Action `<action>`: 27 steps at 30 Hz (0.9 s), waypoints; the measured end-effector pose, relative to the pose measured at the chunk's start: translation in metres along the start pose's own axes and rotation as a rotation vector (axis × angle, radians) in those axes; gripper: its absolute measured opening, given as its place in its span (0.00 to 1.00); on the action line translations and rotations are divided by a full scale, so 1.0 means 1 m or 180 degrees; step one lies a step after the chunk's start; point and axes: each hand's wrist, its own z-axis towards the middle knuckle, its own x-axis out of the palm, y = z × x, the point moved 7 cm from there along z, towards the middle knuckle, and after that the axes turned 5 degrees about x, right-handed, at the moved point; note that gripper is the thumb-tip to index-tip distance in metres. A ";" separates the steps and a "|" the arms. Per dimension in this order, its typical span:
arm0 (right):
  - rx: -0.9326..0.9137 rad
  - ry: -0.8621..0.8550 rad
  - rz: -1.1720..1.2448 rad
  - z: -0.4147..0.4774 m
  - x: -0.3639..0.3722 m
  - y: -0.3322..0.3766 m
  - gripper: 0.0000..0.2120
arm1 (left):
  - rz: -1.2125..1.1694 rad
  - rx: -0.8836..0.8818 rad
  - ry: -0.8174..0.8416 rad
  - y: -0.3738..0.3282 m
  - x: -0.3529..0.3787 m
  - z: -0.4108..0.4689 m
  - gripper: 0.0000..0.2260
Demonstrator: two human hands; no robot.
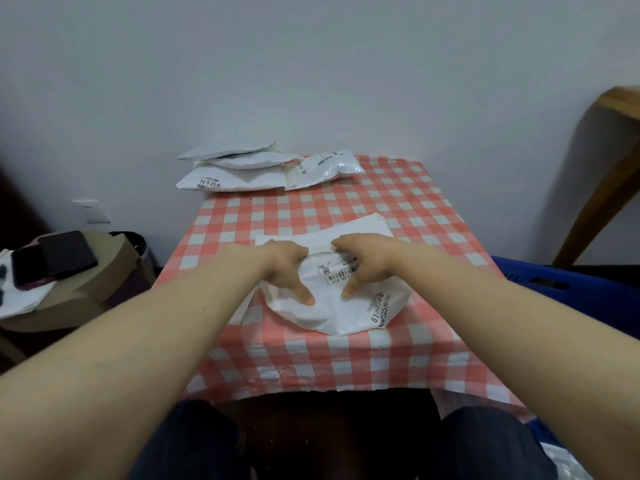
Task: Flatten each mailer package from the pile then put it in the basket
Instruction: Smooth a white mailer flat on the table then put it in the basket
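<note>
From the head camera, the left hand (287, 268) and the right hand (362, 266) lie palm down, side by side, on a puffed white mailer (332, 306). It sits right under both palms and bulges out toward the person past the thumbs. Each thumb is stretched straight and spread wide on the plastic. The fingers bend away over the far side, so it cannot be told whether they curl round the mailer or only press on it. Between the two hands a barcode label (341, 271) shows digits that look like "14-00 015". Below the right thumb, larger print begins "81", and the rest is unclear. Just beyond the fingertips lies a flat white sheet (356, 225). Well beyond it, at the far edge, is the pile (239, 168) of white mailers, the lowest marked "72-5-25". All of this rests on a red-and-white checked tablecloth (408, 202) against a pale grey wall (311, 64). A blue basket (554, 282) stands to the right of the right forearm, and a cardboard box (100, 282) bearing black items stands to the left of the left forearm.
</note>
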 end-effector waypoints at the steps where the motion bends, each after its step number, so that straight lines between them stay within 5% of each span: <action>1: 0.0025 -0.0082 -0.0240 0.003 0.002 0.002 0.44 | -0.0005 0.0020 -0.0043 0.000 0.003 0.001 0.45; 7: -0.0062 -0.0573 -0.0931 0.011 0.006 0.013 0.15 | 0.0195 0.0143 -0.0685 -0.005 -0.006 0.011 0.07; 10: -0.0096 -0.0408 -0.0834 0.014 0.002 0.012 0.04 | 0.0289 0.0150 -0.0806 -0.008 -0.016 0.007 0.02; 13: -0.0022 0.0085 0.0302 -0.001 -0.012 0.001 0.17 | 0.0112 0.0166 -0.0471 -0.006 -0.018 0.008 0.13; 15: 0.0114 -0.0099 0.0903 -0.012 -0.031 -0.015 0.23 | -0.0427 0.0158 -0.0284 -0.011 -0.022 0.004 0.19; 19: 0.0275 -0.0553 0.0404 -0.017 -0.043 -0.044 0.18 | -0.1196 0.0312 -0.0676 -0.031 -0.041 0.007 0.19; 24: 0.0338 -0.0364 0.0000 -0.007 -0.025 -0.045 0.28 | -0.0246 0.0389 -0.0396 -0.051 -0.023 0.032 0.29; 27: 0.0319 -0.0348 -0.0249 0.000 -0.021 -0.042 0.34 | -0.0023 0.0414 -0.0389 -0.053 -0.017 0.039 0.22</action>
